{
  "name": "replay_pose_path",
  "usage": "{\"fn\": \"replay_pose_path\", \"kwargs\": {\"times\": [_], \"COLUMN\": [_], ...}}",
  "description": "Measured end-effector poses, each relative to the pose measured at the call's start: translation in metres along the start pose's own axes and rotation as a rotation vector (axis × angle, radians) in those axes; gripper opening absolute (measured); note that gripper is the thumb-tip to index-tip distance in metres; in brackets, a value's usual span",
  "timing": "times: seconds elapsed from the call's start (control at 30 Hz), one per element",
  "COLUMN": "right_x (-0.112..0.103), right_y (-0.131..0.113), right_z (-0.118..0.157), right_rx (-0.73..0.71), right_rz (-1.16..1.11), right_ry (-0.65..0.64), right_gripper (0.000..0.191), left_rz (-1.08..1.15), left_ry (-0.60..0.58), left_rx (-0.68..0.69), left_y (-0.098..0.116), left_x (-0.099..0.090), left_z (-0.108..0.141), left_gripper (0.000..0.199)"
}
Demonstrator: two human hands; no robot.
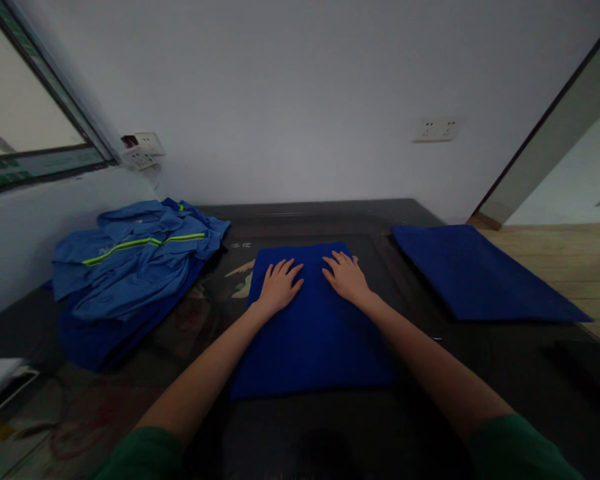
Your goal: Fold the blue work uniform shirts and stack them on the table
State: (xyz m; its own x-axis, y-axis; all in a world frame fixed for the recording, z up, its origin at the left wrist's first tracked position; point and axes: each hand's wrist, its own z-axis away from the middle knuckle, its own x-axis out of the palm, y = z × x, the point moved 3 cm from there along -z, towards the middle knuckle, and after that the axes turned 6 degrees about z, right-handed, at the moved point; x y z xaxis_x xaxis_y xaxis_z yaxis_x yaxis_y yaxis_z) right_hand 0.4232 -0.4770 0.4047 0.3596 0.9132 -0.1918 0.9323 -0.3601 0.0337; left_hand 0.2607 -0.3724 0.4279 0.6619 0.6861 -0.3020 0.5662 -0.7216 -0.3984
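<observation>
A folded blue cloth (310,347) lies flat on the dark table in front of me, roughly rectangular. My left hand (280,287) rests on its far left part, palm down with the fingers spread. Across from it, my right hand (347,277) lies on the far right part, also flat with fingers apart. Neither hand grips anything. Whether the cloth is a garment cannot be made out.
Another flat blue cloth (480,273) lies at the table's right edge. To the left is a heap of blue work clothes (145,260) with yellow-green stripes. A white object (0,377) sits at the near left. Wall sockets (436,129) are above the dark table (290,433).
</observation>
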Motion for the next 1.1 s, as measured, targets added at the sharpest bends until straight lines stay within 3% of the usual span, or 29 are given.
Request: {"fn": "replay_pose_path", "kwargs": {"times": [0.1, 0.23, 0.4, 0.53, 0.7, 0.83, 0.93, 1.1], "right_x": [0.017, 0.035, 0.033, 0.024, 0.035, 0.044, 0.044, 0.022], "right_y": [0.006, 0.014, 0.014, 0.016, 0.03, 0.035, 0.035, 0.046], "right_z": [-0.017, -0.019, -0.017, -0.031, -0.047, -0.046, -0.045, -0.026], "right_rx": [0.043, 0.022, 0.024, 0.045, 0.119, 0.123, 0.126, 0.176], "right_rz": [0.012, 0.006, 0.008, 0.013, -0.005, -0.025, -0.068, -0.307], "right_ry": [-0.066, -0.07, -0.044, -0.005, -0.101, -0.046, 0.01, 0.263], "right_gripper": [0.053, 0.06, 0.06, 0.057, 0.06, 0.062, 0.06, 0.048], "left_rz": [0.021, 0.016, 0.043, 0.01, 0.01, 0.057, 0.185, 0.713], "left_ry": [-0.074, -0.092, -0.038, 0.057, -0.02, -0.019, 0.075, 0.427], "left_rx": [-0.104, -0.167, -0.137, -0.194, -0.291, -0.31, -0.314, -0.408], "left_y": [-0.013, -0.034, -0.044, -0.056, -0.073, -0.077, -0.078, -0.092], "left_x": [0.01, 0.017, 0.015, 0.006, 0.008, 0.016, 0.013, -0.008], "left_z": [-0.014, -0.015, -0.014, -0.022, -0.03, -0.031, -0.031, -0.007], "left_gripper": [0.053, 0.055, 0.055, 0.052, 0.057, 0.059, 0.053, 0.041]}}
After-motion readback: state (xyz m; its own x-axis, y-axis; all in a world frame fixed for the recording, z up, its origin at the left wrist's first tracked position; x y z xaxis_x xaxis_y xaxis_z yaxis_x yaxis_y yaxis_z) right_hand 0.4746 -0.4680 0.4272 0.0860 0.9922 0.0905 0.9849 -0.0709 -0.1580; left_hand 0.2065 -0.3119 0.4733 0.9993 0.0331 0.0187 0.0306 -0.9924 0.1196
